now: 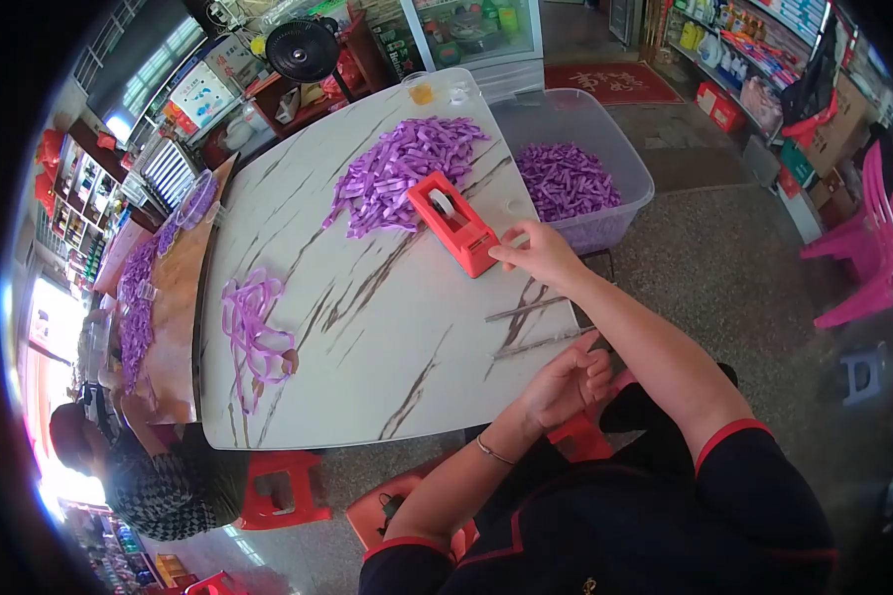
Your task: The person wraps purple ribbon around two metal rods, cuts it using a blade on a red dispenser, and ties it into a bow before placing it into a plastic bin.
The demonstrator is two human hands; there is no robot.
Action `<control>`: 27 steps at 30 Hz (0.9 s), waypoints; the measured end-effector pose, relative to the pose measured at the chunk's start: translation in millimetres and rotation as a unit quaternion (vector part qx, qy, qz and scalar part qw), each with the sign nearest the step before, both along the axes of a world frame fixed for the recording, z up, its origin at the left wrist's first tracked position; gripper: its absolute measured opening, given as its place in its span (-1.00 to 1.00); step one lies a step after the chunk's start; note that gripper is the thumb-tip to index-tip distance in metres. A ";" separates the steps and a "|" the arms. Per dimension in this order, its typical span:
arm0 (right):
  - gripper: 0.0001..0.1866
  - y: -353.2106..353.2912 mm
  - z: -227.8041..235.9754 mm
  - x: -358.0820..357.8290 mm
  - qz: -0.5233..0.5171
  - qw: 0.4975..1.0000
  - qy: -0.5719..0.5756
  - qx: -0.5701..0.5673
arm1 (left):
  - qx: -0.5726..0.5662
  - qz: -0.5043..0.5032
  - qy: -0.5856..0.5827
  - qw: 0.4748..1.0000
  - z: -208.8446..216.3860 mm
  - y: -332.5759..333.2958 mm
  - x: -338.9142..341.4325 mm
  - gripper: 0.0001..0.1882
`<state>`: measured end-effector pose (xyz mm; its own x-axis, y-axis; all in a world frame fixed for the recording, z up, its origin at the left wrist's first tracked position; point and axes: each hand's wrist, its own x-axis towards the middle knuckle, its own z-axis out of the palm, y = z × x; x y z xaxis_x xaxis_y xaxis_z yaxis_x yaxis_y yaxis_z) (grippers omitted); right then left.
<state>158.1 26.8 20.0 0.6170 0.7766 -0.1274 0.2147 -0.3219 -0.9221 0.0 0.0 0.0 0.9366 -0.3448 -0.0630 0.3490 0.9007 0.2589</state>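
On the white marbled table [367, 297] stands a red tape dispenser [456, 226] with a tape roll in it. My right hand [536, 253] is at the dispenser's near end, thumb and forefinger drawn together; whatever lies between them is too small to make out. My left hand [564, 385] is by the table's near right edge with its fingers curled in, and I cannot see what they hold. Two thin, narrow strips [528, 309] lie on the table between my hands. Beyond the dispenser is a heap of folded purple ribbon pieces [412, 169].
Loose purple ribbon [253, 322] lies at the table's left. A clear plastic bin [630, 183] with purple pieces stands against the right edge. A cup [420, 91] is at the far end. Another person [159, 476] sits at the left beside a wooden table [184, 307].
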 end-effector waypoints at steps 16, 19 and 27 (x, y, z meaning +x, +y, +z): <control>-0.53 -3.9 13.9 -1.5 0.076 0.944 -0.286 0.148 | -0.027 0.013 0.024 0.999 -3.4 -1.7 -0.7 -0.63; -0.55 -2.3 14.8 0.8 0.080 0.938 -0.305 0.143 | -0.022 0.016 0.030 0.999 -2.5 -1.0 -0.7 -0.64; -0.58 -0.5 22.6 8.7 0.113 0.901 -0.416 0.059 | -0.011 0.013 0.020 1.000 -0.9 0.4 0.0 -0.66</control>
